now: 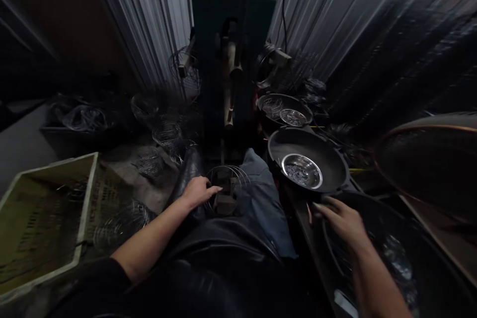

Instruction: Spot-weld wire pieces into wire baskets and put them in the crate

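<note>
two bare hands are held well apart. the left hand [199, 193] is placed well left of the black pan [331, 159], beside thin wire rings [242, 173] that are seen above the lap; whether its fingers are clamped on the wire cannot be told. the right hand [341, 216] is lowered just on the near side of the pan, close to its rim; whether its fingertips are together on anything is hidden by blur. open room is left between the hands, over the dark apron [227, 246], to the pan's near left. inside the pan, a shiny bowl [316, 174] of small metal pieces is set. just beyond the pan, a second pan [288, 104] is seen. far left of it, a yellowish crate [97, 191] is stood on the floor [119, 156]. beyond and left of it, a dark machine [233, 84] is flanked by corrugated sheets [149, 10].
</note>
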`<state>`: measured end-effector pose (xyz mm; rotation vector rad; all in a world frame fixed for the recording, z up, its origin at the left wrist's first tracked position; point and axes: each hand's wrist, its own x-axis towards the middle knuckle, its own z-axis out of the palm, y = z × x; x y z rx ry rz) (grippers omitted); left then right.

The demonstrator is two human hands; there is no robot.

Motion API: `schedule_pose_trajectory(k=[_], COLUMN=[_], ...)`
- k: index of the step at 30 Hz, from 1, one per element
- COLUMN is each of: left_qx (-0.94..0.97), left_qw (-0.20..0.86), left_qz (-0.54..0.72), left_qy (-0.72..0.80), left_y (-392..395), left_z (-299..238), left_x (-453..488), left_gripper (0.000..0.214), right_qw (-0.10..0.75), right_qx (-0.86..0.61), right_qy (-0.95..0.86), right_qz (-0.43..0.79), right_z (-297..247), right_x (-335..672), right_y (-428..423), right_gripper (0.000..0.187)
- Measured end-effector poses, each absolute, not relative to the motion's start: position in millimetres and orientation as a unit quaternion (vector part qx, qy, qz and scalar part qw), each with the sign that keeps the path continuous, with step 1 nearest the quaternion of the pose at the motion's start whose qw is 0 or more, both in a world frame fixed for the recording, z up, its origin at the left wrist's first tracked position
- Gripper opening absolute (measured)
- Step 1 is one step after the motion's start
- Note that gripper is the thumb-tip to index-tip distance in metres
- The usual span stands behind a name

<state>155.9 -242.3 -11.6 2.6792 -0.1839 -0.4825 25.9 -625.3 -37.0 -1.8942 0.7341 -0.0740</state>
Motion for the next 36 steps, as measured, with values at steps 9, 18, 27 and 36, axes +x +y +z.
schedule_pose_trajectory(k=[9, 18, 27, 36], left_qx=[0.935, 0.901, 0.807, 0.793], left_qw=[0.293, 0.431, 0.546, 0.557], left_qz=[-0.198, 0.026, 0.217, 0.213], left_qy=[-0.033, -0.027, -0.056, -0.125], left_y=[-254, -243, -238, -249], left_z=[-24, -9, -22, -53], left_x=[151, 196, 255, 256], left_gripper=[0.08, 0.109, 0.092, 0.096], right_qw=[0.603, 0.719, 0.64, 0.715], right_qx=[-0.774, -0.682, -0.756, -0.694], right_qy=[0.141, 0.117, -0.1, 0.084], right_qz=[0.131, 0.057, -0.1, -0.004], right_z=[-23, -21, -1, -14], right_x=[117, 132, 180, 188], right_y=[-477, -416, -401, -439], right_gripper=[0.064, 0.069, 0.031, 0.041])
